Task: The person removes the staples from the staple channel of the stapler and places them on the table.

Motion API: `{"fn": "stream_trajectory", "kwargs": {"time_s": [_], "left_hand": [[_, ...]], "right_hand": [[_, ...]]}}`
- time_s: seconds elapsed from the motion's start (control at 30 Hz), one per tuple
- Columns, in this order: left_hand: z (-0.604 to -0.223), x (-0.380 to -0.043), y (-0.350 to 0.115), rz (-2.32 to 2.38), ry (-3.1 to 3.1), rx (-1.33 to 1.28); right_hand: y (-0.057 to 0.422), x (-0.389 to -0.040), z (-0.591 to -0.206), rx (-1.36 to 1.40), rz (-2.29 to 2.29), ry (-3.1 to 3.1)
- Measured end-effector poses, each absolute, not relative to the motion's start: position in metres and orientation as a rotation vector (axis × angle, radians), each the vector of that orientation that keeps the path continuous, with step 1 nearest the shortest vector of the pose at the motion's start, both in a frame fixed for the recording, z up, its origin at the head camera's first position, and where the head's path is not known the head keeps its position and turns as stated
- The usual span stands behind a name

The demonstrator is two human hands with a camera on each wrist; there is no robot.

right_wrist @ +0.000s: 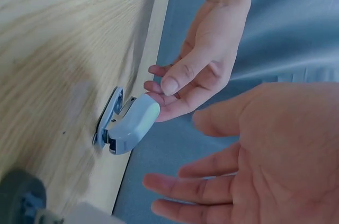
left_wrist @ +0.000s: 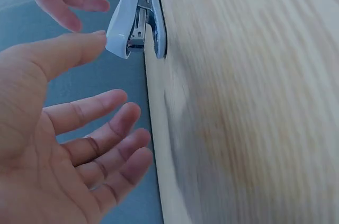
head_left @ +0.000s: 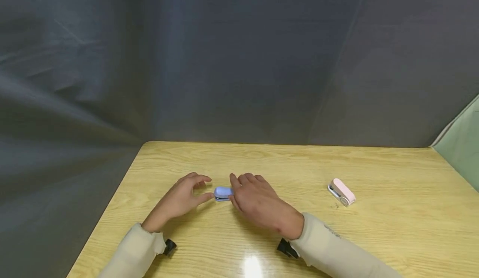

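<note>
A small light-blue stapler (head_left: 223,192) sits on the wooden table between the two hands, its top arm raised off the base. My left hand (head_left: 182,198) is on its left, thumb and fingers spread apart. In the left wrist view the left thumb (left_wrist: 71,53) comes right up to the end of the stapler (left_wrist: 123,20). My right hand (head_left: 258,201) reaches in from the right and hides that end of the stapler in the head view. In the right wrist view its fingers (right_wrist: 206,188) are extended, with nothing held, beside the stapler (right_wrist: 136,126).
A pink stapler (head_left: 341,191) lies farther right on the wooden table (head_left: 404,220). Dark sheeting (head_left: 239,62) hangs behind the table and down its left side. A pale green surface (head_left: 460,141) shows past the far right corner.
</note>
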State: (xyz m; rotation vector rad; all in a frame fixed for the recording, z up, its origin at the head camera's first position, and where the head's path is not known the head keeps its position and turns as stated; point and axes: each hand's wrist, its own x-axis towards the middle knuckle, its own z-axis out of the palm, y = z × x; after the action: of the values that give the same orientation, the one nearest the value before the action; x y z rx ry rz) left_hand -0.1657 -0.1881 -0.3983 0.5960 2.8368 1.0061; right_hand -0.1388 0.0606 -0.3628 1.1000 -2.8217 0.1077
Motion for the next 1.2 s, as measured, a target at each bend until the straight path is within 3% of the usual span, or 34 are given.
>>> {"fn": "stream_trajectory", "kwargs": {"time_s": [1.2], "left_hand": [[-0.402,-0.174,-0.177,1.024,2.666,0.597]], "right_hand": [[0.024,-0.155,-0.373,1.064,0.329,-3.038]]}}
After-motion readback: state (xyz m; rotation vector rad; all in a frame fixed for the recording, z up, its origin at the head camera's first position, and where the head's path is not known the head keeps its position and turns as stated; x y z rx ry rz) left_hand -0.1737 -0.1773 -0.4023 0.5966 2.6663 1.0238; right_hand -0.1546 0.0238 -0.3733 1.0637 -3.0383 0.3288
